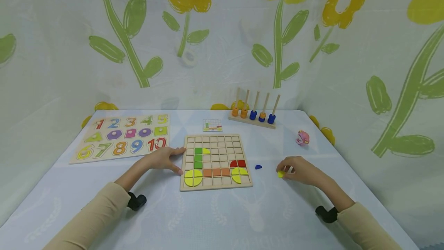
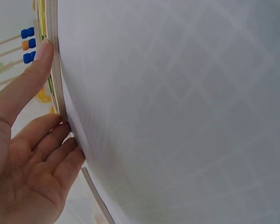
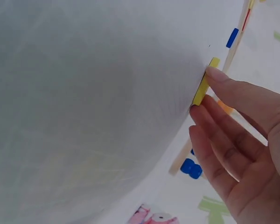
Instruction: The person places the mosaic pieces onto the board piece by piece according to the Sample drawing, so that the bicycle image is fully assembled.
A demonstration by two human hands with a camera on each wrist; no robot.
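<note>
A wooden grid board (image 1: 216, 189) lies mid-table, with green, orange, red and yellow pieces set in its cells. Along the board's left edge, my left hand (image 1: 161, 159) rests with thumb and forefinger spread apart; the left wrist view shows the thumb (image 2: 44, 51) against the rim. Right of the board, my right hand (image 1: 299, 170) pinches a small yellow piece (image 1: 281, 174) at the tabletop, its exact shape partly hidden by the fingers. Seen edge-on in the right wrist view, the yellow piece (image 3: 206, 84) lies under the thumb. A blue half-circle piece (image 1: 258, 167) lies between board and right hand.
A number and shape puzzle board (image 1: 125, 124) occupies the back left. Behind the grid stands a small pattern card (image 1: 212, 125). A bead rack (image 1: 252, 121) with upright pegs is at the back, and a pink figurine (image 1: 303, 137) sits at the right.
</note>
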